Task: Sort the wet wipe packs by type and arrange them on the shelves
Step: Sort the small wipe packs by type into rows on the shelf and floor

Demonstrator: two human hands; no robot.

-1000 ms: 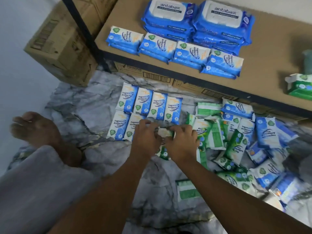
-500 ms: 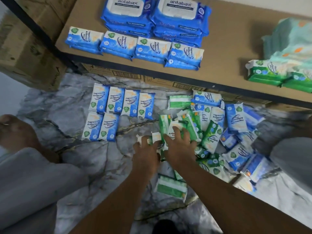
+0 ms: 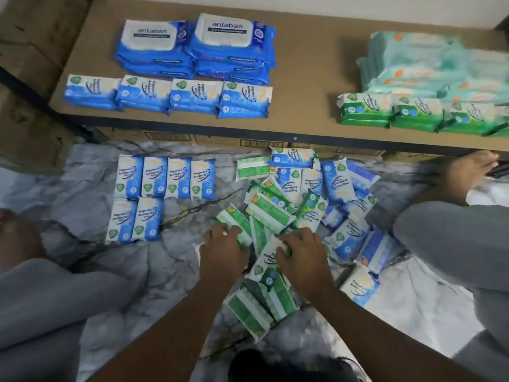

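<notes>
While both hands are down in the green heap on the floor, the left hand (image 3: 223, 250) curls its fingers over a slanted green pack (image 3: 233, 217) and the right hand (image 3: 300, 253) clamps the pine-label pack (image 3: 265, 261), which lies lengthwise away from the person, tilted rightward. The green row (image 3: 366, 111) on the shelf (image 3: 303, 78) sits ahead and well to the right, nearer the right hand. Loose blue packs (image 3: 347, 238) and a raised knee (image 3: 440, 244) lie between.

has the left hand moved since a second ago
Yes: the left hand shifted right, away from the blue pack grid, toward the green packs.
</notes>
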